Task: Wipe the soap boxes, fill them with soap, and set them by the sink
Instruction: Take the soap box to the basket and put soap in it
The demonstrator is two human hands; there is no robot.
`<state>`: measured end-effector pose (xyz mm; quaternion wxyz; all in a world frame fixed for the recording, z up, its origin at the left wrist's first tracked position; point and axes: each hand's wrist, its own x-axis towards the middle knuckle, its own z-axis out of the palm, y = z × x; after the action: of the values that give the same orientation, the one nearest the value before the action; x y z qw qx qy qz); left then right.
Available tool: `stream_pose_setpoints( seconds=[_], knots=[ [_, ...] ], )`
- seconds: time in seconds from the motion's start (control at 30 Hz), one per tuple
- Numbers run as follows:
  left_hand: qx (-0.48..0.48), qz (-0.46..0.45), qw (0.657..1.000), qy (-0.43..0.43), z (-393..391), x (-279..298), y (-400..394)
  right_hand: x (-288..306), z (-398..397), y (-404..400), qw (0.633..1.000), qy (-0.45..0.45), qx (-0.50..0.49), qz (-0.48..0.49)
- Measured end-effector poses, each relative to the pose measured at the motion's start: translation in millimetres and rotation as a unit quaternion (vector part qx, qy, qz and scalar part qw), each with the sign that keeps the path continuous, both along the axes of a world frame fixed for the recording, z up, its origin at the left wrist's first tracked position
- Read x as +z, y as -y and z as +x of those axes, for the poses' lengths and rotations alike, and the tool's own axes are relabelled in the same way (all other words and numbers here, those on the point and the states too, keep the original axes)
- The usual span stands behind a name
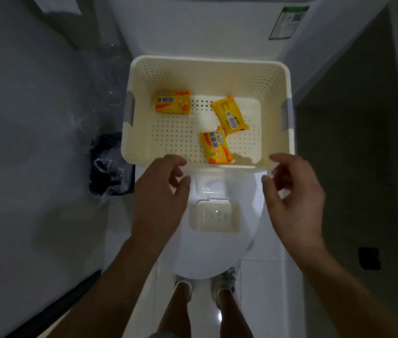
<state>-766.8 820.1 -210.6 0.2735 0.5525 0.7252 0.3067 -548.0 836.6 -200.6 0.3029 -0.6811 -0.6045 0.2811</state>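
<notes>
Both forearms enter from the bottom edge, nearest the viewer. Left hand [161, 191] and right hand [293, 191] hover over the closed toilet lid [217, 254], fingers loosely curled and slightly apart, holding nothing; the fingertips lie just short of the near rim of the basket [276, 76].

By size: the cream perforated basket rests toward the back of the toilet, in front of the cistern [193, 28]. The white lid below it carries an open cream soap box [213, 217], empty, with what appears to be its clear cover [211, 185] just behind. Three wrapped yellow soap bars lie apart in the basket: one at far left [173, 102], one at right [229, 115], one against the near wall [215, 148]. A dark bin [110, 164] with a plastic liner stands on the floor at left.

Judged step: filling. The next move calls for reaching over the rim, probably for the nearest bar, unwrapping it and seating it in the box. No sink is in view.
</notes>
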Motion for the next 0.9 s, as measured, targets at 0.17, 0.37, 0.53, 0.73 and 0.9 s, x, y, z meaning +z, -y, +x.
stream_pose_setpoints(
  seconds=[0.17,0.37,0.53,0.73,0.9],
  knots=[
    [-0.036,0.0,0.999,0.016,4.0,18.1,-82.6,15.0,-23.2,-76.8,0.998,0.009,0.054,0.01],
    [-0.017,-0.304,0.947,0.1,12.5,-37.6,-145.6,-53.2,-40.0,-133.7,0.958,0.08,0.085,-0.263],
    [-0.03,-0.376,0.921,0.093,25.9,-73.3,-155.5,-93.9,-45.0,-147.1,0.938,0.052,0.063,-0.337],
    [0.022,-0.39,0.906,0.163,29.3,-98.3,-161.9,-116.1,-48.9,-154.3,0.918,-0.057,0.029,-0.392],
    [0.029,-0.377,0.908,0.18,31.5,-97.2,-161.1,-109.0,-51.6,-150.4,0.904,-0.139,-0.026,-0.404]
  ],
)
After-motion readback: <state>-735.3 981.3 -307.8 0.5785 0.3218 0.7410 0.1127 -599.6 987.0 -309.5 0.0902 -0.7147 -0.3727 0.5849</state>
